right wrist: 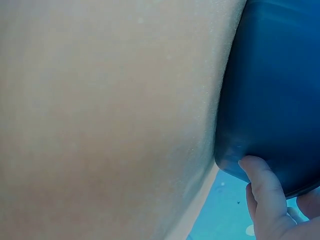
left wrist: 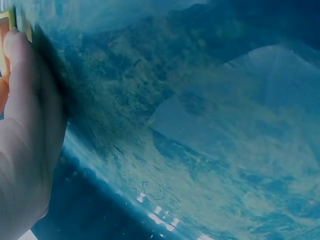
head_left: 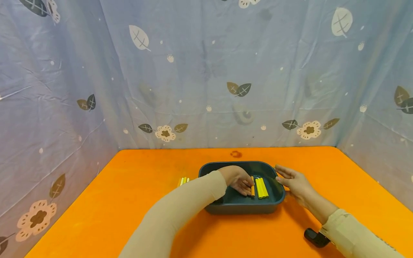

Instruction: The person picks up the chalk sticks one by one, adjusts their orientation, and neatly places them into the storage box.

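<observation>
A dark rectangular basin (head_left: 242, 209) with rounded corners stands on the orange table. Inside it, my left hand (head_left: 240, 182) reaches down and pinches an orange stick (head_left: 252, 188) between thumb and fingers. A few yellow sticks (head_left: 261, 190) lie side by side on the basin floor just right of it. The left wrist view catches only part of that hand, with the orange stick at the far left edge. At the basin's right end, my right hand (head_left: 298, 184) touches the wall with fairly straight fingers; its fingertips also show against the basin in the right wrist view.
Several pale and yellow sticks (head_left: 184, 181) lie on the table left of the basin, partly hidden by the left sleeve (head_left: 184, 204). A black device (head_left: 317, 238) sits at the right wrist. Patterned curtains (head_left: 206, 71) enclose the table's back and sides.
</observation>
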`<state>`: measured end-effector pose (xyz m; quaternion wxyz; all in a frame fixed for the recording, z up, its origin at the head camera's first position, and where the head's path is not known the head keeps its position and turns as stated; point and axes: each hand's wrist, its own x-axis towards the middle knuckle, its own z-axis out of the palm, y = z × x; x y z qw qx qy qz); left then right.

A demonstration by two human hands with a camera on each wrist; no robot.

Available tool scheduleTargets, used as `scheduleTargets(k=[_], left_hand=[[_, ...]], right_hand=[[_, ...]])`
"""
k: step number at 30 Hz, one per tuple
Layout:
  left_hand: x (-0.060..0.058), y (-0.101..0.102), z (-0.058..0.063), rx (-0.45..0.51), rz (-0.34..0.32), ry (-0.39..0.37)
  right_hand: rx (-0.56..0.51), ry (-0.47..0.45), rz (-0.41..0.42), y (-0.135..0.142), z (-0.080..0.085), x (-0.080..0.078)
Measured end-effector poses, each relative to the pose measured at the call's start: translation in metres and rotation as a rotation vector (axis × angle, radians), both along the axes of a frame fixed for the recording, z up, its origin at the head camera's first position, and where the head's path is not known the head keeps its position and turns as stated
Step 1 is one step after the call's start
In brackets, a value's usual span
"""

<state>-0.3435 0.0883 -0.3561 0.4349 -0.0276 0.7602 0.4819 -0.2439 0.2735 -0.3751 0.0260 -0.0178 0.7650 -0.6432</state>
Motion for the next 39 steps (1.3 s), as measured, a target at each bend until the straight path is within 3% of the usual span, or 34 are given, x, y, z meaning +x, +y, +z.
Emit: scheduleTargets(k=[14, 17, 24, 28, 39], left_hand=[[0.000, -0.015, 0.008, 0.052, -0.003, -0.037], [0.002, -0.018, 0.019, 0.065, -0.012, -0.017], [0.007, -0.027, 0.060, 0.171, -0.027, 0.071], [0.010, -0.035, 0.073, 0.193, -0.049, 0.096], [0.018, -0.067, 0.073, 0.174, -0.067, 0.165]], right_hand=[[-0.015, -0.008, 0.007, -0.008, 0.004, -0.001], [-0.022, -0.016, 0.007, -0.009, 0.003, -0.001], [-0.007, -0.010, 0.002, -0.008, 0.003, 0.001], [-0.007, -0.010, -0.001, -0.005, 0.003, 0.001], [0.007, -0.026, -0.013, -0.003, 0.000, 0.003]])
